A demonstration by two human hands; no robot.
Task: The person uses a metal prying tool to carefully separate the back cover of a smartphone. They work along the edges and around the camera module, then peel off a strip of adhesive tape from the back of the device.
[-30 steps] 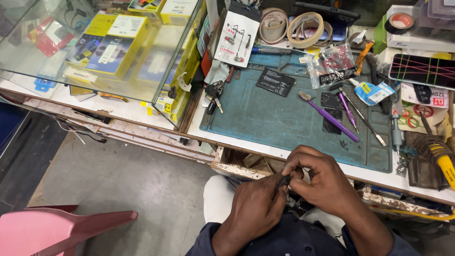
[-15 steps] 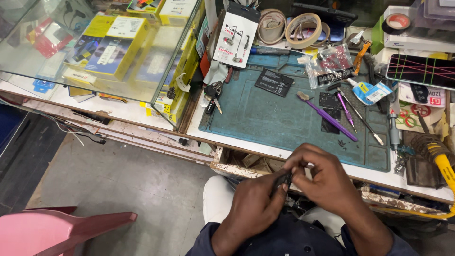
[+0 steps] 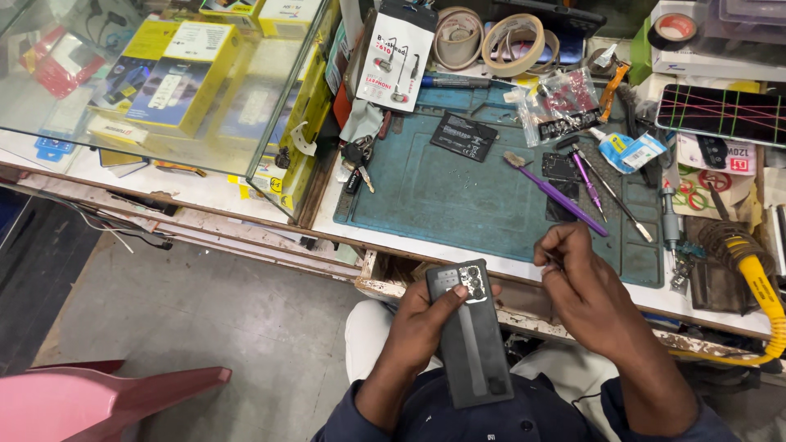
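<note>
I see my left hand [image 3: 426, 319] wrapped around a dark phone [image 3: 471, 331], back side up with its camera cluster toward the bench [image 3: 393, 237], thumb laid across the upper part. The phone sits over my lap, just below the bench edge. My right hand [image 3: 577, 282] is curled into a loose fist just right of the phone, fingers pressed together; it may be pinching something tiny, but I can't make that out. Ahead on the teal mat [image 3: 458, 196] lie a purple brush [image 3: 557, 195] and a flat black battery [image 3: 464, 136].
</note>
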